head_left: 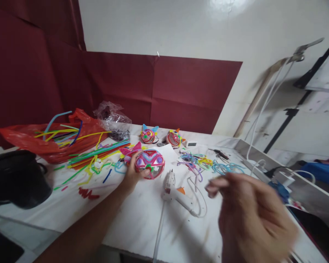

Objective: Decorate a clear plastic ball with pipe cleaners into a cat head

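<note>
My left hand [134, 171] is closed on a round clear ball [150, 165] with a face of pink, red and blue pipe cleaners, purple eyes and a green nose. It is held just over the table. My right hand [254, 215], blurred and close to the camera, is raised over the right side with its fingers curled together; anything in them is too smeared to make out. Between both hands lies a white hot glue gun [178, 195] with an orange trigger. Behind my left hand shows a pink pipe-cleaner piece with pointed ears [131, 149], partly hidden.
Two similar decorated balls stand at the back, a blue-eared one [148, 135] and an orange-eared one [174, 138]. Pipe cleaners spill from a red plastic bag [44, 146]. Curled pipe-cleaner scraps [200, 160] lie right. A black bucket [19, 179] stands left. The glue gun's cord [204, 204] loops nearby.
</note>
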`<action>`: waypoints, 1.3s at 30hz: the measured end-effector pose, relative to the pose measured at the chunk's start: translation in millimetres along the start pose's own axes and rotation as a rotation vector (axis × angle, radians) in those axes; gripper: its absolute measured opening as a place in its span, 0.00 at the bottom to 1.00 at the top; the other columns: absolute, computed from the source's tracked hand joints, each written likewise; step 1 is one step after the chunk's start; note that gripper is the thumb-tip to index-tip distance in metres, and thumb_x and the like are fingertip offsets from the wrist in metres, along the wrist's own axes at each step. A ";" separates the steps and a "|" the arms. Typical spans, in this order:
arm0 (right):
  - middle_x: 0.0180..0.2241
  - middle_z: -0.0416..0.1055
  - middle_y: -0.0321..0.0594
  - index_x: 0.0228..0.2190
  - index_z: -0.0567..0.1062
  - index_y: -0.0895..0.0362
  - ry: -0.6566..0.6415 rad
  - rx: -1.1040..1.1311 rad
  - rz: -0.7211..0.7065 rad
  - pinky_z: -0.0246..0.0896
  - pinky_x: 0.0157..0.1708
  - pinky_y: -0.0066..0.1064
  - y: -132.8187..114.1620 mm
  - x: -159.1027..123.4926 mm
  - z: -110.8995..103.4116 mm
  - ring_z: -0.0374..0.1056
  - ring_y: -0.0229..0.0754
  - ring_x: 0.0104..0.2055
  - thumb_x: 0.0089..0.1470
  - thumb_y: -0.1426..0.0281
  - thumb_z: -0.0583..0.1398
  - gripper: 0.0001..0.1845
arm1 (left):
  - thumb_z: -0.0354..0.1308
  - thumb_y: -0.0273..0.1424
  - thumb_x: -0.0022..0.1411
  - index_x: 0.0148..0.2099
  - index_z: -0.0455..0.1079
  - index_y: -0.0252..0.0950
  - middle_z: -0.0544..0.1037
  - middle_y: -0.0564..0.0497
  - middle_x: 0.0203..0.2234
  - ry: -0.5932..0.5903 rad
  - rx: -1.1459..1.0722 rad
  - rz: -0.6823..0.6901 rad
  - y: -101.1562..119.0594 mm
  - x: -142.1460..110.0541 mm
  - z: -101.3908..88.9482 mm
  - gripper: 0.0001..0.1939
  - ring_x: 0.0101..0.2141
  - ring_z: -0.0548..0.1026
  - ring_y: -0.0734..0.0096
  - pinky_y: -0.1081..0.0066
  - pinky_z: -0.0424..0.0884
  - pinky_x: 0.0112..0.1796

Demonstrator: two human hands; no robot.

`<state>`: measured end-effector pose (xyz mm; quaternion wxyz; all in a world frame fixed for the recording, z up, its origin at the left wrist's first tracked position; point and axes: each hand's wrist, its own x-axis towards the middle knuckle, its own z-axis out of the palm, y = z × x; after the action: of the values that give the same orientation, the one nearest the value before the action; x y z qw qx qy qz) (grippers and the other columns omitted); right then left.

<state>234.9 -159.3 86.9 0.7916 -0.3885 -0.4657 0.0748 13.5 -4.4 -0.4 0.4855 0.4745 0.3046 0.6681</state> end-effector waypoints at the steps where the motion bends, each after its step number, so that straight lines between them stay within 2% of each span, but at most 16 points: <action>1: 0.29 0.79 0.37 0.40 0.83 0.55 -0.042 0.010 0.022 0.73 0.35 0.34 8.0 7.3 8.9 0.75 0.40 0.30 0.64 0.62 0.66 0.10 | 0.80 0.33 0.37 0.60 0.72 0.42 0.78 0.43 0.55 -0.013 0.019 0.007 0.5 0.0 0.2 0.45 0.55 0.76 0.45 0.58 0.73 0.55; 3: 0.26 0.80 0.38 0.35 0.84 0.56 -0.179 0.040 0.081 0.71 0.27 0.33 26.9 18.3 22.6 0.73 0.39 0.24 0.60 0.59 0.68 0.12 | 0.81 0.32 0.35 0.61 0.70 0.41 0.77 0.41 0.56 -0.036 0.055 0.021 2.0 -0.5 1.1 0.49 0.56 0.76 0.42 0.55 0.73 0.56; 5: 0.25 0.81 0.40 0.33 0.83 0.56 -0.246 0.055 0.144 0.71 0.23 0.33 47.8 22.9 30.0 0.73 0.40 0.23 0.57 0.56 0.69 0.15 | 0.81 0.31 0.32 0.62 0.69 0.41 0.75 0.40 0.58 -0.043 0.085 0.040 3.6 -1.4 2.7 0.51 0.58 0.74 0.39 0.52 0.71 0.58; 9: 0.25 0.81 0.41 0.32 0.83 0.56 -0.313 -0.003 0.253 0.70 0.23 0.33 84.3 19.1 30.4 0.73 0.42 0.23 0.56 0.51 0.68 0.20 | 0.82 0.24 0.26 0.60 0.71 0.39 0.72 0.38 0.61 -0.015 0.132 0.097 6.0 -5.3 7.7 0.53 0.65 0.67 0.33 0.47 0.61 0.66; 13: 0.22 0.78 0.38 0.29 0.82 0.55 -0.331 -0.121 0.297 0.69 0.28 0.35 102.4 13.8 26.1 0.72 0.42 0.24 0.56 0.48 0.66 0.22 | 0.80 0.19 0.22 0.59 0.73 0.38 0.73 0.38 0.61 -0.030 0.140 0.144 9.3 -12.5 12.9 0.55 0.67 0.64 0.33 0.49 0.56 0.69; 15: 0.24 0.78 0.39 0.28 0.81 0.54 -0.376 -0.129 0.311 0.70 0.31 0.36 104.4 11.8 25.8 0.74 0.43 0.27 0.55 0.49 0.67 0.21 | 0.80 0.17 0.21 0.59 0.74 0.38 0.72 0.38 0.61 -0.051 0.132 0.142 11.0 -16.4 14.2 0.55 0.67 0.64 0.33 0.50 0.57 0.69; 18: 0.34 0.82 0.43 0.33 0.82 0.53 -0.464 -0.051 0.353 0.73 0.38 0.39 102.2 7.8 27.8 0.78 0.47 0.36 0.50 0.51 0.71 0.18 | 0.80 0.17 0.22 0.60 0.74 0.38 0.71 0.38 0.63 -0.081 0.124 0.156 11.5 -20.1 13.9 0.56 0.67 0.64 0.33 0.51 0.58 0.69; 21: 0.47 0.82 0.47 0.44 0.81 0.51 -0.525 0.042 0.444 0.75 0.43 0.42 97.2 4.1 31.4 0.79 0.52 0.46 0.45 0.51 0.73 0.27 | 0.80 0.20 0.24 0.63 0.72 0.39 0.71 0.38 0.65 -0.120 0.156 0.190 8.3 -20.6 10.7 0.58 0.68 0.63 0.33 0.49 0.57 0.69; 23: 0.50 0.81 0.48 0.47 0.80 0.51 -0.552 0.086 0.517 0.75 0.45 0.43 93.0 4.2 34.7 0.78 0.53 0.48 0.44 0.48 0.73 0.31 | 0.80 0.20 0.24 0.65 0.70 0.41 0.71 0.39 0.65 -0.143 0.185 0.201 4.7 -19.9 7.7 0.60 0.68 0.64 0.33 0.49 0.57 0.69; 27: 0.41 0.81 0.44 0.41 0.81 0.53 -0.530 0.123 0.682 0.73 0.42 0.40 84.0 14.2 43.3 0.77 0.51 0.43 0.43 0.43 0.71 0.31 | 0.80 0.19 0.24 0.68 0.68 0.44 0.71 0.41 0.66 -0.195 0.200 0.257 -1.7 -18.6 2.6 0.64 0.67 0.65 0.35 0.51 0.59 0.69; 30: 0.32 0.77 0.37 0.33 0.79 0.54 -0.562 0.144 0.804 0.70 0.36 0.35 78.4 24.6 49.3 0.73 0.44 0.36 0.41 0.47 0.73 0.26 | 0.81 0.23 0.27 0.70 0.66 0.45 0.69 0.41 0.67 -0.233 0.288 0.328 -3.0 -18.9 1.3 0.64 0.68 0.63 0.34 0.47 0.58 0.69; 36: 0.29 0.72 0.32 0.29 0.73 0.54 -0.605 0.169 0.946 0.66 0.31 0.31 72.8 34.8 54.1 0.69 0.40 0.33 0.37 0.53 0.74 0.24 | 0.82 0.27 0.28 0.72 0.60 0.38 0.68 0.34 0.67 -0.261 0.377 0.325 -2.7 -19.7 -1.5 0.67 0.68 0.64 0.31 0.47 0.62 0.67; 39: 0.28 0.71 0.31 0.28 0.72 0.54 -0.622 0.178 1.008 0.65 0.29 0.31 72.1 37.3 53.3 0.68 0.40 0.32 0.33 0.57 0.75 0.25 | 0.82 0.34 0.33 0.75 0.52 0.38 0.65 0.34 0.68 -0.331 0.488 0.412 -6.8 -17.8 -5.7 0.69 0.68 0.64 0.31 0.43 0.64 0.66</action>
<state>230.8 -62.8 77.0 0.5146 -0.4535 -0.4258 0.5901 12.1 -18.4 -14.4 0.2558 0.7298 0.2704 0.5735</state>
